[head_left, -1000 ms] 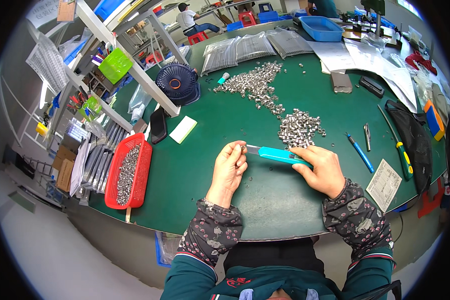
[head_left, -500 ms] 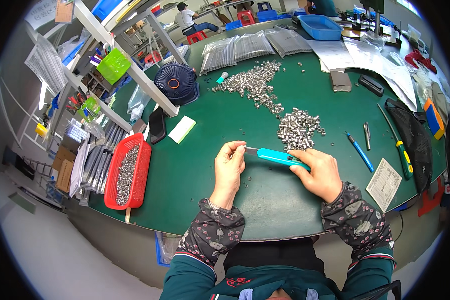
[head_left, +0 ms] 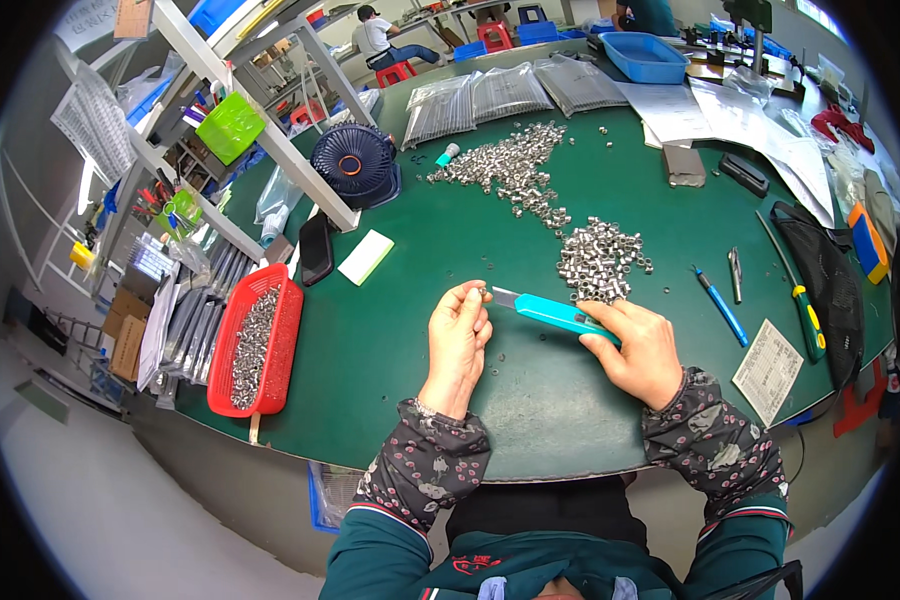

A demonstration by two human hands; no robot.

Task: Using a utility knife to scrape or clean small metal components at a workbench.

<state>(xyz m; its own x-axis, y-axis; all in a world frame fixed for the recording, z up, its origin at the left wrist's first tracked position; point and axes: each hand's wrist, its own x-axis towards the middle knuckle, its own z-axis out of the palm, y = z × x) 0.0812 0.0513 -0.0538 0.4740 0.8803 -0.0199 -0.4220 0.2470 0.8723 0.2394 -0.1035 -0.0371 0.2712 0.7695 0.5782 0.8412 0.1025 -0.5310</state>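
My right hand [head_left: 638,350] is closed around a teal box cutter [head_left: 555,312], its blade [head_left: 504,298] extended and pointing left. Between thumb and index finger, my left hand [head_left: 458,335] pinches a small metal ring [head_left: 484,291]. A slight gap shows between the blade's tip and those fingertips. Just beyond my right hand lies a pile of short silvery metal rings [head_left: 600,255]. A larger spread of similar rings [head_left: 510,165] stretches farther back. On the left, a red plastic basket [head_left: 292,340] contains many small metal pieces [head_left: 257,340].
Around the green tabletop [head_left: 400,300] are a phone [head_left: 316,250], a dark fan [head_left: 355,165] and a white-and-green pad [head_left: 366,257]. To the right lie a blue pen-like tool [head_left: 720,305], a screwdriver [head_left: 808,320] and a paper slip [head_left: 768,370]. Bagged rods [head_left: 510,92] lie at the back.
The blade has drawn slightly away from my left fingertips, and the small ring now shows more plainly between them. Both hands keep their grips.
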